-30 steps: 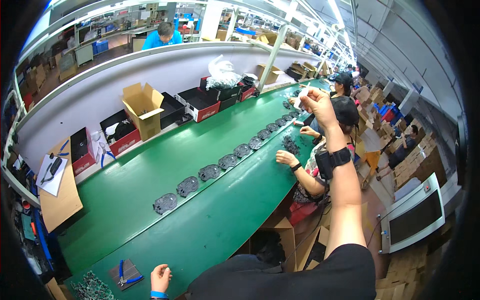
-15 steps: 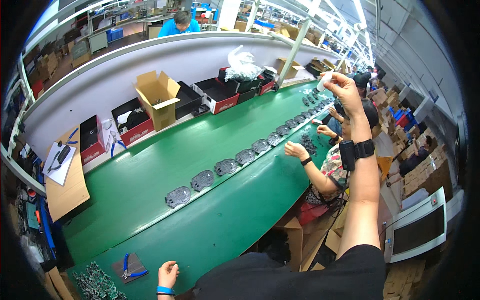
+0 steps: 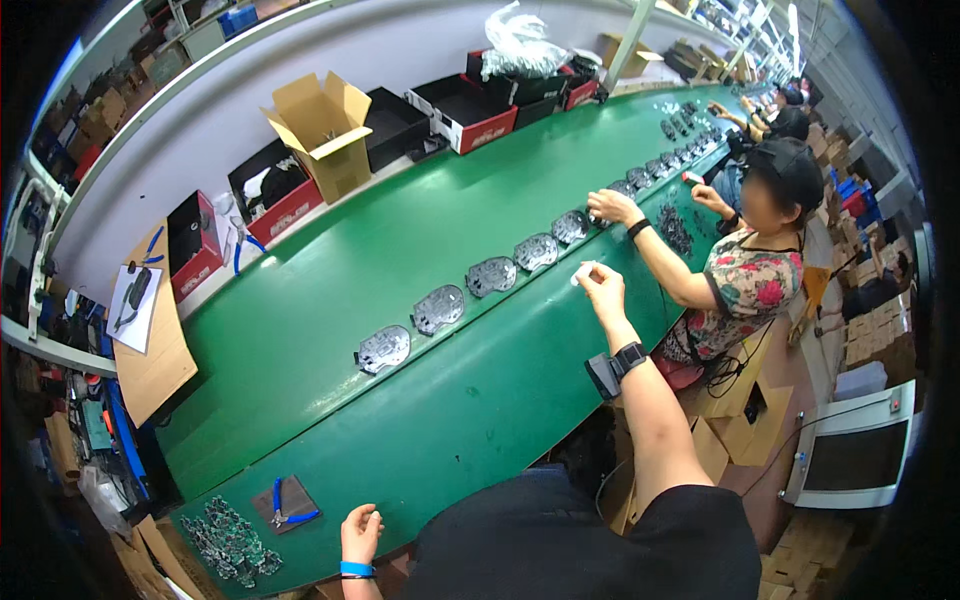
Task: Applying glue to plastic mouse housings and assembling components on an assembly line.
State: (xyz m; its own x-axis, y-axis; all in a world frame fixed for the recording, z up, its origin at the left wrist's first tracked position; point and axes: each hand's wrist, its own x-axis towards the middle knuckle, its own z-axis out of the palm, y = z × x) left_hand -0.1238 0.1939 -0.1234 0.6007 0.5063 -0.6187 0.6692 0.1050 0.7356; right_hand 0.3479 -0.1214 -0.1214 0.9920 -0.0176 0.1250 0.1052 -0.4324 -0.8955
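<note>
My right hand (image 3: 606, 293) is over the green bench, pinching a small white piece (image 3: 580, 273) between thumb and fingers; its kind is too small to tell. My left hand (image 3: 362, 533) hovers at the bench's near edge with fingers curled in, and whatever may be inside them is hidden. Left of it, blue-handled pliers (image 3: 290, 515) rest on a dark square pad (image 3: 270, 494). Dark rounded moulded parts (image 3: 438, 309) lie in a row along the conveyor, the nearest one (image 3: 384, 349) ahead of my left hand.
A pile of small metallic-looking pieces (image 3: 228, 540) sits at the near left. Cardboard (image 3: 158, 385) and open boxes (image 3: 345, 165) line the far side. To my right, a co-worker's hand (image 3: 612, 207) reaches over the row, near small black pieces (image 3: 676, 230).
My right hand has come down and left from its raised position, still with the white piece. The co-worker's arm has reached to the row. The view has shifted; my left hand stays curled.
</note>
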